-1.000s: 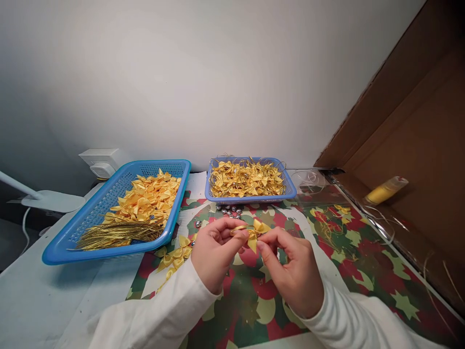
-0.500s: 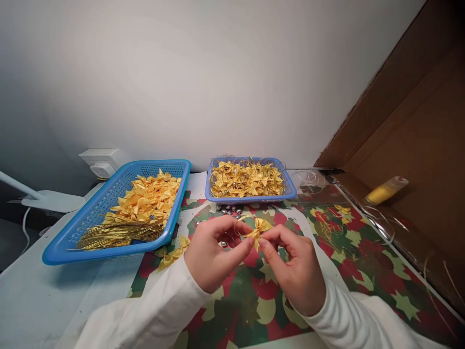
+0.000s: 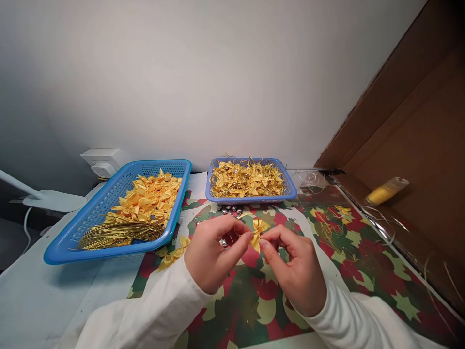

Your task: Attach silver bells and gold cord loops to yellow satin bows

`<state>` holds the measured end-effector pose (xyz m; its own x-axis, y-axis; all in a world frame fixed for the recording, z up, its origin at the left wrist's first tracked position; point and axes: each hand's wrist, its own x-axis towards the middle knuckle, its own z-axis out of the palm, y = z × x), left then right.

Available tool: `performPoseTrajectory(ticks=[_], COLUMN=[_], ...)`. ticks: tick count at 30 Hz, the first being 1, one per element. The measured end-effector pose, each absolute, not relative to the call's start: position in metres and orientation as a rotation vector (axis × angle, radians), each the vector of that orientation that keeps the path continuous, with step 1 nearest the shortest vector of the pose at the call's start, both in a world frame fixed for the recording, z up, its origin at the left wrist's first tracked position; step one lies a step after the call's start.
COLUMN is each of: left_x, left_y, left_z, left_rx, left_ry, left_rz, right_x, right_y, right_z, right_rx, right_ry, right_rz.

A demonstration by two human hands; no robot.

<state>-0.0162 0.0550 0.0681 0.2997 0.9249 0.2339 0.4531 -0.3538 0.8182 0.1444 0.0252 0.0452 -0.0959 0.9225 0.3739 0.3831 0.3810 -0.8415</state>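
A yellow satin ribbon bow (image 3: 259, 230) is held up between my two hands above the patterned sheet. My left hand (image 3: 215, 252) is closed, thumb against forefinger, on a thin gold cord (image 3: 238, 222) at the bow's left side. The cord curves up over those fingers. From the other side, my right hand (image 3: 296, 266) pinches the bow's lower right edge between thumb and forefinger. Small silver bells (image 3: 229, 210) lie behind my hands, partly hidden by the left one. Several loose yellow bows (image 3: 174, 254) rest beside my left wrist.
At left stands a blue basket (image 3: 58, 252) of yellow bows and a bundle of gold cords (image 3: 119, 233). A smaller basket (image 3: 250, 199) at the back holds corded bows. Thread scraps (image 3: 330, 230) lie right. A yellow-filled tube (image 3: 387, 190) sits by the cardboard (image 3: 417, 111).
The bow has turned and tilted between my fingers, so its loops now face more upright. The gold cord's loop shows less beside my left fingers. Both hands stay nearly in place.
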Motion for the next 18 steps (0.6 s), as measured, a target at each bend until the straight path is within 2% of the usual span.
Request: performPoseTrajectory(ticks=[18], left_x=[-0.0144], left_y=[0.0534], left_z=[0.0649], left_rx=[2.019], left_ry=[1.309], left_rz=[1.088], right_x=[0.1431], right_y=[0.0238], right_z=[0.0442], right_rx=[-1.224], right_ry=[-1.656], right_rz=[0.728])
